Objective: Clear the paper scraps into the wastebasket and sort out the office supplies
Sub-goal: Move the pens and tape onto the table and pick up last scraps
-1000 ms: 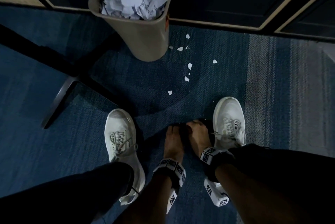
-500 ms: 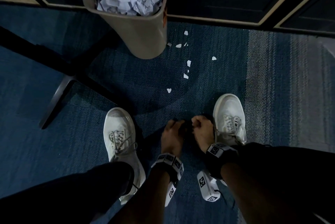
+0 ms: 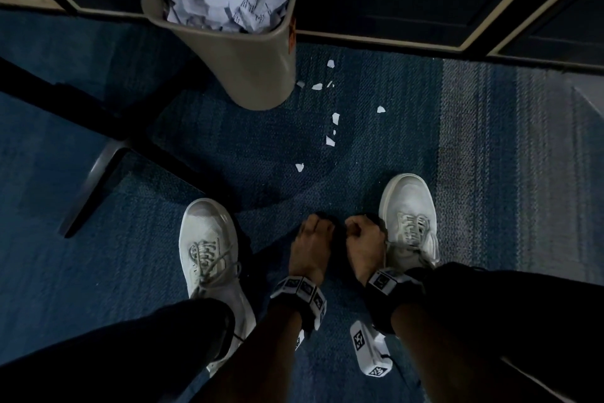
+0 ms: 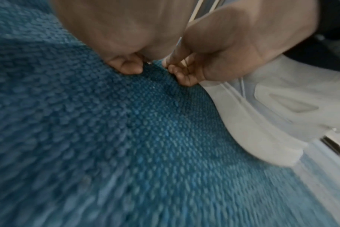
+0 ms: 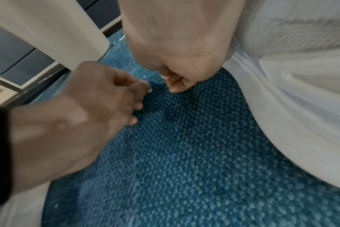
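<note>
While both fists sit low on the blue carpet, left hand pinching a tiny fleck, right hand curled on contents unseen, specks could slip back; eight or so paper scraps remain beside one brimming wastebasket.

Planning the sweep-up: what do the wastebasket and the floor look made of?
Wastebasket: probably plastic, a smooth matte beige wall with rounded corners. Floor: blue looped-pile carpet; the wrist views show a coarse weave, which could snag the small paper scraps.
</note>
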{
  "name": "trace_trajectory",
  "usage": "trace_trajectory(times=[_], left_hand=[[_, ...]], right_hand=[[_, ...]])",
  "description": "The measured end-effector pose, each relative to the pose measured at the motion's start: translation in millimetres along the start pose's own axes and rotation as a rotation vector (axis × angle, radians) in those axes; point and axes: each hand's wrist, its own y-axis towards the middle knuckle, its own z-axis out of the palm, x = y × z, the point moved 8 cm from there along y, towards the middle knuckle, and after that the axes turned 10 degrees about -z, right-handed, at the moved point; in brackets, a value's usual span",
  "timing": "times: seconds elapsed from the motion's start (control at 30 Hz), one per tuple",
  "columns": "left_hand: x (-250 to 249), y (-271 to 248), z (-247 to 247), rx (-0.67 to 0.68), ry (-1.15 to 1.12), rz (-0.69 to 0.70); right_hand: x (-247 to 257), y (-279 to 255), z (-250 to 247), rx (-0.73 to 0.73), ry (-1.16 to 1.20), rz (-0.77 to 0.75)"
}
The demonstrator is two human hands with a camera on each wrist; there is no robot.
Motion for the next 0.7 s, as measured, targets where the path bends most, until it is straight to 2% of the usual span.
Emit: trace_trajectory(times=[0.1,0.2,0.3,0.4,0.5,0.57,0.7], left_hand=[[-4,5,-11,-0.11,-0.1,0.003],[1,17,-34,-0.19,-0.366,-0.08],[-5,37,-67,-0.13,-0.569,-0.229],[-29,51,-116,-0.091,-0.731,-0.255],[-62,56,-179,-0.079,-0.735,-0.157],[-91,49,-231,-0.115,-0.734,-0.075],[-153,15,-332,-0.161,-0.793,0.088]], right_hand=[[2,0,-1,-0.017,-0.002,0.03],[3,1,0,0.0,0.015,0.1],[21,6,6,0.174,-0.052,0.117],[68,33,4,0.299,0.034,0.037],[143,64,-28,0.369,0.172,-0.017],[193,76,-62,0.437,0.18,-0.045],[290,87,-141,0.544,-0.131,-0.272]])
